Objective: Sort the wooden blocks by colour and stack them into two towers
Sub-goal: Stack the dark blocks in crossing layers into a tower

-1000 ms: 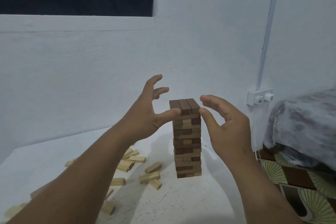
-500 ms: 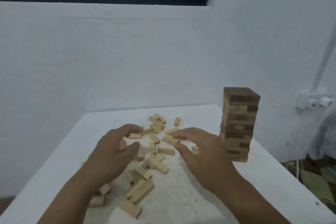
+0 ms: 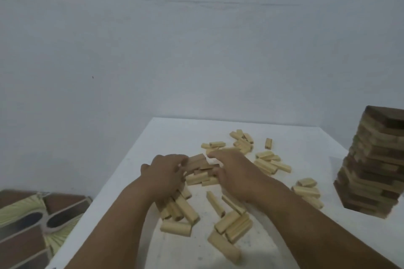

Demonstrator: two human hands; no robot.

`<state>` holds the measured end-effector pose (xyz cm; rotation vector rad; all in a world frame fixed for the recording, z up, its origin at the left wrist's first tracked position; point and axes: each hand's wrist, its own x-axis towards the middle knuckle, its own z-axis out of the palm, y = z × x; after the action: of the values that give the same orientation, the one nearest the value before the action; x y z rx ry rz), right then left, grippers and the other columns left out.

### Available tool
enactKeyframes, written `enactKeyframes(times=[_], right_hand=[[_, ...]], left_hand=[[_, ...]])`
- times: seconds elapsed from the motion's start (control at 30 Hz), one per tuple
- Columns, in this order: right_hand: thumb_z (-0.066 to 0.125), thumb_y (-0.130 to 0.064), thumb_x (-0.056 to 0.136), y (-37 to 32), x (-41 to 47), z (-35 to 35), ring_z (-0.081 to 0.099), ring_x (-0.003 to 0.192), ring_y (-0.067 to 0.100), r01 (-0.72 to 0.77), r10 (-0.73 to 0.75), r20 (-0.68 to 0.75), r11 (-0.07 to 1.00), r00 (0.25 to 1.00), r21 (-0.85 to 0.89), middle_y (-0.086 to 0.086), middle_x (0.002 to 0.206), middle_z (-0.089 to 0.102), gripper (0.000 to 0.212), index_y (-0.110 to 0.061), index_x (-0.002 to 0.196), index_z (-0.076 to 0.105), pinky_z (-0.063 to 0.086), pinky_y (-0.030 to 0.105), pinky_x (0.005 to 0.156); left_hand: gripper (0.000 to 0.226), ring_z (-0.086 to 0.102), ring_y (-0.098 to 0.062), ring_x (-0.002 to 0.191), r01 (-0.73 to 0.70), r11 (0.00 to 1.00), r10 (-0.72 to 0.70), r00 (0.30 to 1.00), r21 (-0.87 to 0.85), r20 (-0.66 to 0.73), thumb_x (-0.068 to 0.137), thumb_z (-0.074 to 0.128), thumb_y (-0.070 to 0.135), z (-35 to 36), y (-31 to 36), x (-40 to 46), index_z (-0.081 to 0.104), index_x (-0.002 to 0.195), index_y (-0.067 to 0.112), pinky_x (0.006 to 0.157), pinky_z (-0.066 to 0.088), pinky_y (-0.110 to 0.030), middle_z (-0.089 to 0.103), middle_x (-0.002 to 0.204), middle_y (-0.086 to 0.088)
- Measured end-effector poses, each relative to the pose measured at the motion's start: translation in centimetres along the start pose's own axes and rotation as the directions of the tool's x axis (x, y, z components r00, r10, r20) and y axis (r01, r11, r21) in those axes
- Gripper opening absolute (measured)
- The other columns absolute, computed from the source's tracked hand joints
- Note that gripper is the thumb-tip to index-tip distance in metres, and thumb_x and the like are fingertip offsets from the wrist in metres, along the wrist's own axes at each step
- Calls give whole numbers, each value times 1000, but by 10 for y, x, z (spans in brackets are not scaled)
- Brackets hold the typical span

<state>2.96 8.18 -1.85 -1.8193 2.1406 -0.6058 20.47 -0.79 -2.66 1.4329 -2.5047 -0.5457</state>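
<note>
A tall tower of wooden blocks (image 3: 371,164), dark brown mixed with lighter ones, stands at the right of the white table (image 3: 295,137). Several loose light blocks (image 3: 231,225) lie scattered over the table's middle. My left hand (image 3: 166,174) and my right hand (image 3: 234,170) rest on a small heap of light blocks (image 3: 200,167) between them, fingers curled around its two sides. Whether either hand has lifted a block cannot be told.
A pale wall rises right behind the table. Patterned floor tiles (image 3: 32,225) show beyond the table's left edge. More light blocks (image 3: 242,141) lie toward the far side, others (image 3: 308,192) near the tower's foot.
Both hands left the top of the tower, came down to the loose light blocks and closed in on a heap. The view swung left, so the tower now sits at the right edge.
</note>
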Motion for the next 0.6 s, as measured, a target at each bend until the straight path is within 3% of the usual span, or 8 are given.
enactKeyframes(times=[0.13,0.3,0.5,0.6], right_hand=[[55,-8,93,-3,24,-6,60,100,14,-18,31,136,995,990,-97,-8,118,61,38,-39,114,59,55,38,87],[64,-9,92,-7,29,-20,65,92,11,-24,40,214,997,976,-79,-9,111,60,30,-34,109,63,59,30,77],[63,-1,87,-9,25,-26,61,59,17,-58,21,267,990,964,131,-3,105,58,35,-32,103,61,50,27,51],[69,-4,81,-6,18,-29,61,61,18,-41,-23,238,965,971,258,-2,107,57,36,-33,101,65,51,31,51]], left_hand=[[29,50,-11,116,2,1000,-4,998,-29,-65,98,43,28,5,0,5,61,116,42,85,24,-36,60,119,20],[15,53,-8,100,30,993,-47,987,-111,-156,92,56,45,11,8,3,63,89,32,82,22,-34,65,94,16],[17,57,-3,86,-15,948,-51,979,-319,-198,84,67,40,11,18,-1,55,91,30,88,32,-34,64,87,13],[23,60,-7,82,-96,904,13,980,-417,-198,80,69,22,13,17,-2,51,89,34,87,50,-40,62,93,12]])
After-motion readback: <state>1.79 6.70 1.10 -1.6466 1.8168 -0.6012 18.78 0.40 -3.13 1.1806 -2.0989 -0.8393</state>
